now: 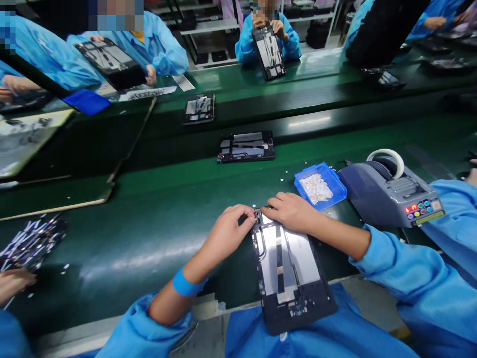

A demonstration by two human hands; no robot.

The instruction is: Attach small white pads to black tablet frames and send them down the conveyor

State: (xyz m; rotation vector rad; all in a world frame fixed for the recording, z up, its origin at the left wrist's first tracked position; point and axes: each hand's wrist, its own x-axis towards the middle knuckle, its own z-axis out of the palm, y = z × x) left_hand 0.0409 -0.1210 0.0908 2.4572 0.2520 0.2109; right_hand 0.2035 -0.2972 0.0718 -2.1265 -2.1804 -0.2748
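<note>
An opened tablet (288, 263), with its silver battery plates, black cables and circuit boards bare, lies tilted over the near table edge, its lower end above my lap. At its upper left corner, my left hand (229, 231) pinches thumb and forefinger together; whatever is between the tips is too small to make out. My right hand (292, 211) grips the tablet's top edge, its fingertips by the upper corner close to the left hand. A blue band (188, 284) circles my left wrist.
Just beyond my right hand is a blue tray (325, 181) of small pale pieces, beside a grey tape dispenser (387, 191). Other opened tablets (246, 146) lie on the green bench. A pile of thin strips (33, 241) is at left, near a co-worker's hand (17, 284). Co-workers sit opposite.
</note>
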